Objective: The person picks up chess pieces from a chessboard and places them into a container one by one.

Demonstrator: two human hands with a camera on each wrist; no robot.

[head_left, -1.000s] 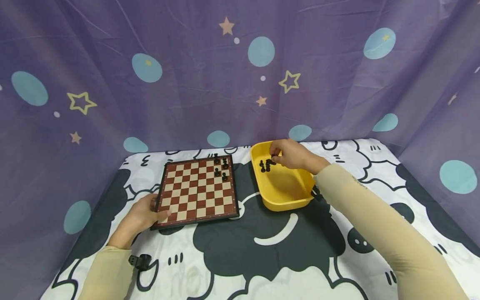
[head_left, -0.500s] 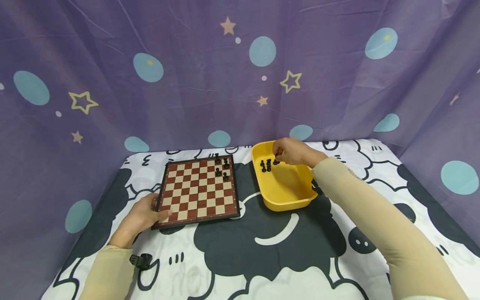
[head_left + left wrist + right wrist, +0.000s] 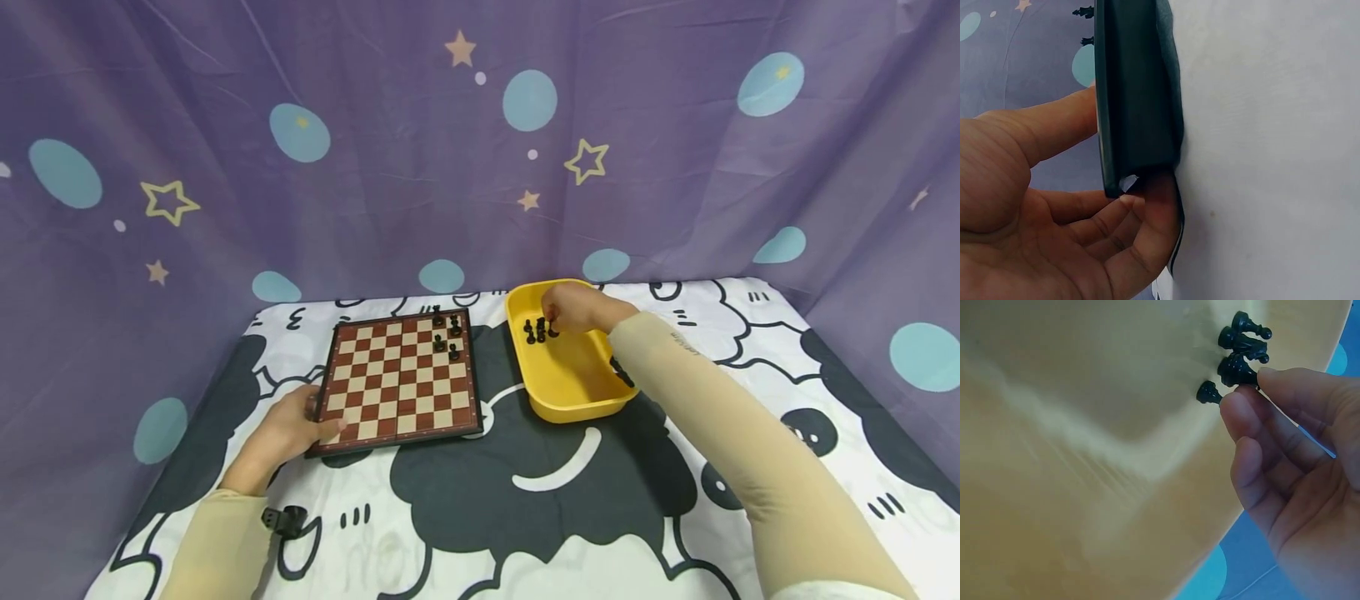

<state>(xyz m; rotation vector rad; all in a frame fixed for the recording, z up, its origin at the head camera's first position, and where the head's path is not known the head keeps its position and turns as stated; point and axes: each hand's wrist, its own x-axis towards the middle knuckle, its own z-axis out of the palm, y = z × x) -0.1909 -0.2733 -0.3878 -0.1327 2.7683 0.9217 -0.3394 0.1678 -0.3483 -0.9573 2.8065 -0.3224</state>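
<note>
Here, left hand [image 3: 288, 427] grips near-left corner of chessboard [image 3: 367, 379], thumb on top, fingers curled round edge; four upright pieces [image 3: 454, 329] beyond hand, rightward. Further right, right hand [image 3: 576, 307], thumb and fingertips pinching black chessman [image 3: 553, 331] inside yellow tray [image 3: 573, 411]; other pieces [image 3: 541, 332] just left of fingers. Light pinch (neighbours crowd close) probably safest.

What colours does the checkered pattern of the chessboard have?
The chessboard is checkered in reddish-brown and cream; this shows best in the head view.
</note>
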